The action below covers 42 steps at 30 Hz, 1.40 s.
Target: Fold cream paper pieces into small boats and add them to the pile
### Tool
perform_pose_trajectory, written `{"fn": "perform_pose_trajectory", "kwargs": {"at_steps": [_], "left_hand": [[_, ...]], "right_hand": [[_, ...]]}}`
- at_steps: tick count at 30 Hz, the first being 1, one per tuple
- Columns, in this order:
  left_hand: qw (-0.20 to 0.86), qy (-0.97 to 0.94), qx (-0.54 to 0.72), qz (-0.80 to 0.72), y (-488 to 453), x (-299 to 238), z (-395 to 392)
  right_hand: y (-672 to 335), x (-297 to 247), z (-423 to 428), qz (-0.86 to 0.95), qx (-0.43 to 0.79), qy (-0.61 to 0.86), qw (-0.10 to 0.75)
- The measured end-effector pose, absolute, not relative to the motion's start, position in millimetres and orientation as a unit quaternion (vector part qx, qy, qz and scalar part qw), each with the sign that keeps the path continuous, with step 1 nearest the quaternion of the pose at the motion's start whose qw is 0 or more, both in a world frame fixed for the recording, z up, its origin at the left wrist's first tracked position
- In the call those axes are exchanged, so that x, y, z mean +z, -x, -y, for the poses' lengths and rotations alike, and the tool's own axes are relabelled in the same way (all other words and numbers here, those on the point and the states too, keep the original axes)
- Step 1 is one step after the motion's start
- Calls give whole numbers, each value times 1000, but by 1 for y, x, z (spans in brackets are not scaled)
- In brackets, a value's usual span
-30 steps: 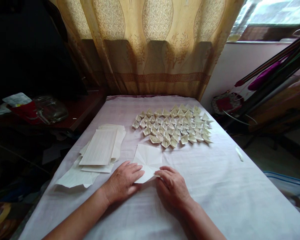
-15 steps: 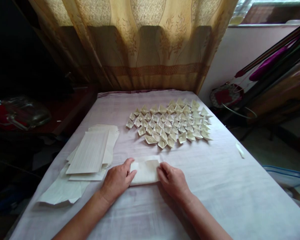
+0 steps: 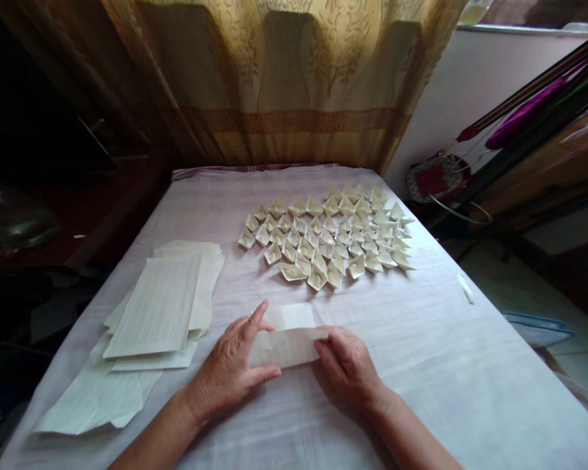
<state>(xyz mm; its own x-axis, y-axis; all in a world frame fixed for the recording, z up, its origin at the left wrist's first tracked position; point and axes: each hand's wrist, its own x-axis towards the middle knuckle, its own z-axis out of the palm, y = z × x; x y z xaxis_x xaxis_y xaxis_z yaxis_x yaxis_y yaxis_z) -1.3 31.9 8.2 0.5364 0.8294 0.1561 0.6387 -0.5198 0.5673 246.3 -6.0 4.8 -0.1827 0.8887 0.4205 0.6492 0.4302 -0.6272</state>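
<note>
A folded sheet of pale paper (image 3: 289,346) lies in front of me on the cloth, a near layer raised over a flat layer behind it. My left hand (image 3: 235,356) is at its left end, thumb along the near edge, index finger lifted and the other fingers over the paper. At the right end, my right hand (image 3: 347,362) pinches the paper between thumb and curled fingers. Beyond them stand many small folded paper boats (image 3: 323,238), set close together in rows. To the left lies a stack of lined paper sheets (image 3: 154,307).
A pale patterned cloth (image 3: 421,365) covers the table. A loose crumpled sheet (image 3: 95,395) lies under the stack. Near the right edge is a small white object (image 3: 465,288). A curtain (image 3: 294,85) hangs behind, and a bag (image 3: 436,179) is at the right.
The near layer of the paper has come down toward me, showing more of the layer behind. My left hand has spread, its index finger rising. The view has shifted slightly.
</note>
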Motion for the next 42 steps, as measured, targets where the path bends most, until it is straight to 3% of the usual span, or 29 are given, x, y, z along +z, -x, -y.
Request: {"fn": "perform_pose_trajectory", "kwargs": {"at_steps": [10,17,22,26,31,42], "left_hand": [[203,-883,263,-332,6,12,-18],[215,-832,210,-467,0,8,-19],[97,-829,230,-501,-1,8,-25],[12,-870,224,-438,-6,19,-26],[65,-936,148,-311,-18,15,-18],[57,-944,118,-304,-20,-2,-10]], "right_hand": [[-247,6,6,789,153,477,355],[-233,-4,8,741,63,574,342],[-230,-3,8,726,61,598,333],[-229,-1,8,735,66,589,330],[-229,-2,9,737,72,589,322],[-232,-13,11,727,63,599,331]]}}
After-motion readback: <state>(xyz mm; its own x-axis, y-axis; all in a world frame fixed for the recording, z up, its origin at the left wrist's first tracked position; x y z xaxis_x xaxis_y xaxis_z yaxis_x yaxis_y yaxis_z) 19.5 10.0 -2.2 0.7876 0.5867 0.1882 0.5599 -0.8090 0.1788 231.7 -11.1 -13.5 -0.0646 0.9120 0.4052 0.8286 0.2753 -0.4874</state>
